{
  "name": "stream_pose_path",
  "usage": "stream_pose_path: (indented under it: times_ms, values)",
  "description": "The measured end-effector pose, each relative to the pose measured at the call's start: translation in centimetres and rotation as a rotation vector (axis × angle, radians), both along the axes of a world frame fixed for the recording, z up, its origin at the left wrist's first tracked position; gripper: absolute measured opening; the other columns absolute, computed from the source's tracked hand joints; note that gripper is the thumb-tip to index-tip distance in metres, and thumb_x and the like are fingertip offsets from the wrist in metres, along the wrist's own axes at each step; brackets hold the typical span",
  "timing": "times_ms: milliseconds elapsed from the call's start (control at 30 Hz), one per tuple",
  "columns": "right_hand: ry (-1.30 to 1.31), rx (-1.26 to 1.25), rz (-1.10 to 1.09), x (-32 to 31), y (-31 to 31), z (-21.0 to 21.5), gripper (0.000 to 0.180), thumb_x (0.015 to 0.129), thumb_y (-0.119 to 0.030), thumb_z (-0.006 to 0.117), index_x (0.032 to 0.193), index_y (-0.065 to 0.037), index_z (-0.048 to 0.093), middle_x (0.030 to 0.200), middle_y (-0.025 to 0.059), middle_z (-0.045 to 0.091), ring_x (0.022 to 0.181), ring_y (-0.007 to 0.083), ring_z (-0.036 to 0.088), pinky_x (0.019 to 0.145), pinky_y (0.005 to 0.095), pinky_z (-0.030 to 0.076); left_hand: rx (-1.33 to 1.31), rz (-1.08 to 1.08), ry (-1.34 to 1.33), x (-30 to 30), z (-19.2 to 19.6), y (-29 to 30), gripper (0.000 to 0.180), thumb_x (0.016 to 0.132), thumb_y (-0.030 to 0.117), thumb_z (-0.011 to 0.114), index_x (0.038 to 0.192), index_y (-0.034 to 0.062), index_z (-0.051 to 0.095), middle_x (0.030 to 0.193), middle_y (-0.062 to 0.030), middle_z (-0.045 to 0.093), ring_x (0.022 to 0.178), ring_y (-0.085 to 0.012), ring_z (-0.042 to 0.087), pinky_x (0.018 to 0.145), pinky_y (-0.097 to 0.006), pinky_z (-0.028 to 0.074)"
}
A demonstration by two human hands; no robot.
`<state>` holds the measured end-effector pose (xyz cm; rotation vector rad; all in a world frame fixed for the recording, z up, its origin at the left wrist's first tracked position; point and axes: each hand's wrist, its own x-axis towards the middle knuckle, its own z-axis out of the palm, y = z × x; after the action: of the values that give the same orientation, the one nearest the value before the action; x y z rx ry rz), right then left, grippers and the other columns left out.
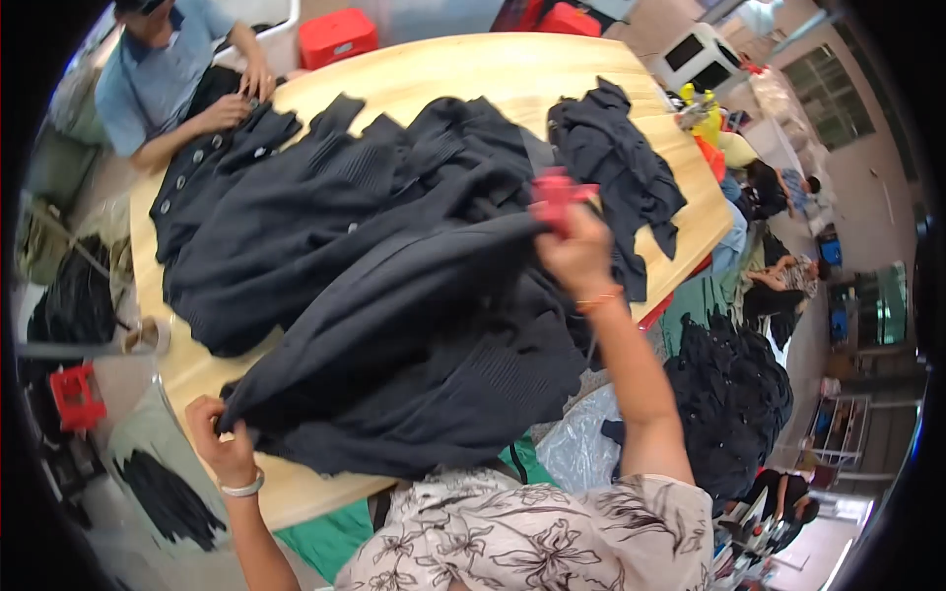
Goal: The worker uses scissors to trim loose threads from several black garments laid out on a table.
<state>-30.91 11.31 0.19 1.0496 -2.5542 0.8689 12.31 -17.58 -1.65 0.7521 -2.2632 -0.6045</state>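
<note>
A dark knitted garment (pixel 394 325) with ribbed parts is stretched between my two hands over the near side of the table. My left hand (pixel 225 448) pinches its edge at the lower left, just past the table's rim. At the other end, my right hand (pixel 576 256) is closed on the garment's upper edge. It also holds a small red-handled tool (pixel 558 197), blurred, whose kind I cannot make out. Behind lie more dark knitted garments (pixel 286 217), piled together, and another dark heap (pixel 616 163) sits at the table's right.
The pale wooden table (pixel 453 54) has a curved look. Across it at the far left, a co-worker (pixel 172 84) handles a dark buttoned garment (pixel 197 167). A big dark clothing pile (pixel 729 404) stands on the right, beside clear plastic (pixel 581 438). Red stools (pixel 337 37) stand beyond.
</note>
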Motion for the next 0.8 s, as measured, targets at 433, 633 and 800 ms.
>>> stream_pose_path:
  times_ms: [433,633,800]
  values:
    - [-0.277,0.399,-0.102,7.1,17.7,-4.2,0.015,0.086,-0.020,0.069,0.092,-0.007,0.067,0.075,0.0156,0.067,0.076,0.0353,0.068,0.068,0.0447,0.051,0.095,-0.423,-0.499,0.7,0.7,10.1,0.038,0.067,0.001,0.067,0.104,0.0028,0.059,0.118,-0.0167,0.057,0.113,-0.0381,0.051,0.095,-0.046,0.040]
    - [0.037,0.435,-0.005,9.4,16.8,-2.5,0.037,0.075,-0.003,0.071,0.109,-0.003,0.055,0.115,0.0176,0.057,0.090,0.0356,0.060,0.075,0.0459,0.048,0.202,-0.278,-0.398,3.2,-2.0,10.4,0.037,0.073,0.001,0.075,0.108,0.0031,0.063,0.109,-0.0154,0.058,0.102,-0.0351,0.055,0.089,-0.040,0.046]
    - [-0.242,0.323,0.373,13.4,14.6,0.9,0.052,0.068,0.004,0.066,0.119,-0.004,0.058,0.097,0.0110,0.064,0.089,0.0333,0.058,0.078,0.0426,0.046,0.335,-0.151,-0.354,3.9,-4.1,11.2,0.036,0.072,-0.001,0.073,0.105,0.0028,0.060,0.096,-0.0132,0.056,0.084,-0.0300,0.058,0.074,-0.036,0.049]
